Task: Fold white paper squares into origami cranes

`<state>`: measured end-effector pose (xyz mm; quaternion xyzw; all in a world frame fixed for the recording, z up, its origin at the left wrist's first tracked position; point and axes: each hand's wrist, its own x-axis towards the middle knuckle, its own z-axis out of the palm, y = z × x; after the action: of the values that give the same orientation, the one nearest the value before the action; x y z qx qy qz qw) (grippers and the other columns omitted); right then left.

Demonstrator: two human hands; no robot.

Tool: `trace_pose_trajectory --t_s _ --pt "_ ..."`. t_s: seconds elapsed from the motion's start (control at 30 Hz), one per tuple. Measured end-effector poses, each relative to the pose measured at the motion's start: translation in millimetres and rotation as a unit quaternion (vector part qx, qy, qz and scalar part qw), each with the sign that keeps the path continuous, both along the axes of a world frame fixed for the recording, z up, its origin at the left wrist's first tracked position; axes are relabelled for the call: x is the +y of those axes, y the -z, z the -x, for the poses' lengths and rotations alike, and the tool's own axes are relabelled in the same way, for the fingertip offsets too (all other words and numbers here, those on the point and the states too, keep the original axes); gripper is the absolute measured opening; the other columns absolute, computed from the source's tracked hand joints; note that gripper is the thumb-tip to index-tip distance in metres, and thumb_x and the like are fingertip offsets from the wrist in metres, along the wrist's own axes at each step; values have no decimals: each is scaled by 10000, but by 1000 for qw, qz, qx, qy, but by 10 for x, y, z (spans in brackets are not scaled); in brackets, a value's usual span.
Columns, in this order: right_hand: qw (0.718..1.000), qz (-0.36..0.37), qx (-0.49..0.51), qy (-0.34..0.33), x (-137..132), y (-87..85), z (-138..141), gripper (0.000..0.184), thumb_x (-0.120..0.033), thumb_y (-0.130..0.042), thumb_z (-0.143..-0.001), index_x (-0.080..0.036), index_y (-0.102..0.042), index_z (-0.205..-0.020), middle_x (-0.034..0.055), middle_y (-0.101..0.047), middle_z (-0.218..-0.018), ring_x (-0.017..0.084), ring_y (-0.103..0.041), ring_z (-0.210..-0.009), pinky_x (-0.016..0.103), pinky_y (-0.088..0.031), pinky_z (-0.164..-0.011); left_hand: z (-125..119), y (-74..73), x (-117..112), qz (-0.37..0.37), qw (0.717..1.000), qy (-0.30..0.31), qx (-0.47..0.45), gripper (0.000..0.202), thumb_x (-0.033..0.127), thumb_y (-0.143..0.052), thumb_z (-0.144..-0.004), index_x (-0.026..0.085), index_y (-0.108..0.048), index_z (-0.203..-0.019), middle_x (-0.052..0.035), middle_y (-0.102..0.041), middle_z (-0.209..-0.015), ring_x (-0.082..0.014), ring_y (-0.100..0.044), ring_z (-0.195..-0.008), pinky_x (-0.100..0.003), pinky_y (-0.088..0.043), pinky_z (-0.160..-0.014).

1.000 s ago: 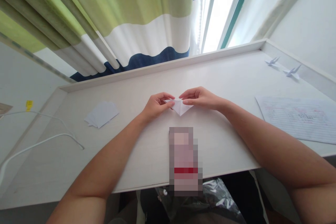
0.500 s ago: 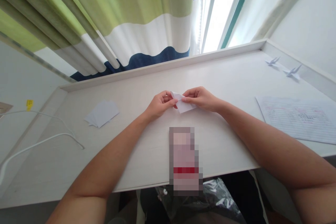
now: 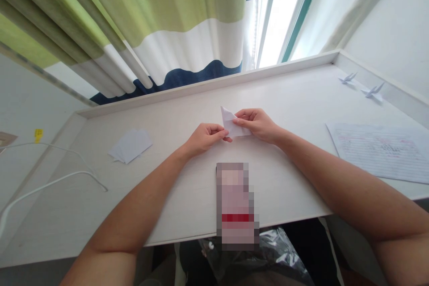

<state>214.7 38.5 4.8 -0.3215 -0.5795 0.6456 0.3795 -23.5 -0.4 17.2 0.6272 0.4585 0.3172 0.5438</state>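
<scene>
Folded white paper (image 3: pixel 233 126), thin and crisply creased, is lifted just above the pale wood-grain worktop (image 3: pixel 167 178) at its middle, one sharp corner pointing up. Your right hand (image 3: pixel 257 124) pinches its right side between thumb and fingertips; your left hand (image 3: pixel 203 137), loosely curled, nips the lower left edge. A fanned stack of white paper squares (image 3: pixel 131 145) lies well to the left, and a lined sheet (image 3: pixel 378 149) lies flat to the right. A second ago the piece lay flat as a downward-pointing triangle between both hands; it has since been turned and raised, and your left hand sits lower.
</scene>
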Motion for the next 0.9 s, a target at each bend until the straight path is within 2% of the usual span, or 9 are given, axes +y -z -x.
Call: trace_pose_trajectory --t_s 0.4,0.63,0.77,0.9 --pt "999 20 27 2 7 -15 27 399 -518 -939 -807 -188 -825 -1000 70 -844 -921 179 -753 -777 293 -591 -673 21 9 22 36 999 3 -21 410 543 -892 -819 157 -802 -926 -119 -863 -964 -233 -805 -923 -348 -560 -876" --pt "1000 8 8 7 7 -10 14 387 -532 -914 -830 -198 -826 -1005 64 -841 -932 173 -742 -771 292 -578 -676 -4 -22 -9 5 1000 6 24 350 504 -829 -875 158 -802 -915 -106 -860 -927 -219 -784 -879 -334 -537 -840" --pt "1000 0 -18 -2 -33 -72 38 418 -546 -929 -794 -183 -818 -969 63 -826 -884 166 -713 -731 280 -529 -627 -9 -51 -17 -18 997 46 67 323 483 -781 -913 165 -807 -867 -89 -854 -905 -192 -745 -811 -310 -508 -763" --pt "999 -23 -45 5 -64 -112 50 422 -580 -907 -803 -175 -802 -862 48 -783 -790 152 -655 -676 279 -471 -585 -14 -79 -26 -10 992 97 79 312 460 -747 -939 172 -805 -832 -77 -847 -895 -159 -691 -741 -281 -469 -669"
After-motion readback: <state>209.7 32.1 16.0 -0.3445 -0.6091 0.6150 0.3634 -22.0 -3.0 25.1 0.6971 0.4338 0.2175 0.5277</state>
